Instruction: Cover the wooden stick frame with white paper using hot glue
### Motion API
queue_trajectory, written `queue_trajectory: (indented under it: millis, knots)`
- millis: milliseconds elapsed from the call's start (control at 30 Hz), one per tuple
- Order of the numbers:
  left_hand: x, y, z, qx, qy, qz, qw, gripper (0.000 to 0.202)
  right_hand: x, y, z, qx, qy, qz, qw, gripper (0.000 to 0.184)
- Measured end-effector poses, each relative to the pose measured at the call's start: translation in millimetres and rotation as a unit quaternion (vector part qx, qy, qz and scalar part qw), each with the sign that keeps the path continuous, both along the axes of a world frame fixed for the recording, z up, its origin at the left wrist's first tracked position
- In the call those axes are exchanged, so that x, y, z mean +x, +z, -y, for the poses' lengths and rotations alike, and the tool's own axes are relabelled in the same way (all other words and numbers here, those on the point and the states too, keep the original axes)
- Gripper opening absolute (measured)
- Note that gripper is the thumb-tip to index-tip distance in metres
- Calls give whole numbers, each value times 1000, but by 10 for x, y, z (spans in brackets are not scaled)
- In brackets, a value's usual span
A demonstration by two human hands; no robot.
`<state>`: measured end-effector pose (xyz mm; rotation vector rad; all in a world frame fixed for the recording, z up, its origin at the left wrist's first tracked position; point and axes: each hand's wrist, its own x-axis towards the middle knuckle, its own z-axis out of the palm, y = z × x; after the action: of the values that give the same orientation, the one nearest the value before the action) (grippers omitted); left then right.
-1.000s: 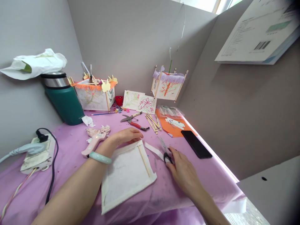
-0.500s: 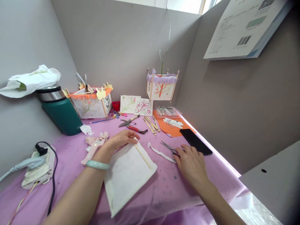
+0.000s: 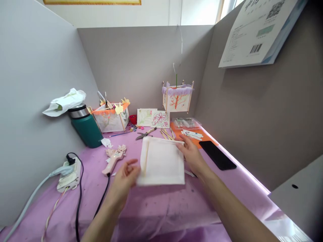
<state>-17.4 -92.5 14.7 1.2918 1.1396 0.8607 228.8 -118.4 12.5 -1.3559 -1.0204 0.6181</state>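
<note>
A pink glue gun (image 3: 111,164) lies left, then the left hand (image 3: 124,177) — fingers loosely parted beside the white panel (image 3: 164,164) (touching or not, I cannot tell). The panel is central, its far right corner held by the right hand (image 3: 193,154); a phone (image 3: 217,155) lies right.

Three smooth grey upright partition panels (image 3: 143,53), enclosing a table draped in purple cloth (image 3: 161,206). Behind and above them, one plain white wall (image 3: 113,16); at upper right, one bright window (image 3: 228,7).
</note>
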Motion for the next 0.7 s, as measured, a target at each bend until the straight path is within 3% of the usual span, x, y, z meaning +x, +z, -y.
queue_trajectory:
  millis: [33,67,133,200,400,533,633,700]
  knots:
    - [-77,-28,110,15,-89,-78,993,44,61,22,-83,4,-16,68,998,58]
    - [-141,-43,185,48,-124,-153,979,41,122,30,-141,-3,-36,156,987,58]
    - [-217,-34,228,121,-126,-257,950,36,235,4,-157,-30,-74,305,949,51]
    - [-217,11,166,178,-110,-310,927,33,326,-64,-32,-53,-83,377,921,39]
    - [140,90,-49,237,-191,-459,835,31,499,-314,630,-188,-109,494,842,25]
    - [415,8,-74,252,-219,-534,777,30,532,-424,743,-221,-77,518,823,22]
    - [421,-34,-115,266,-210,-555,760,30,490,-451,738,-217,-111,538,807,22]
    - [313,-42,-149,256,-172,-567,764,30,423,-448,770,-197,-132,530,814,24]
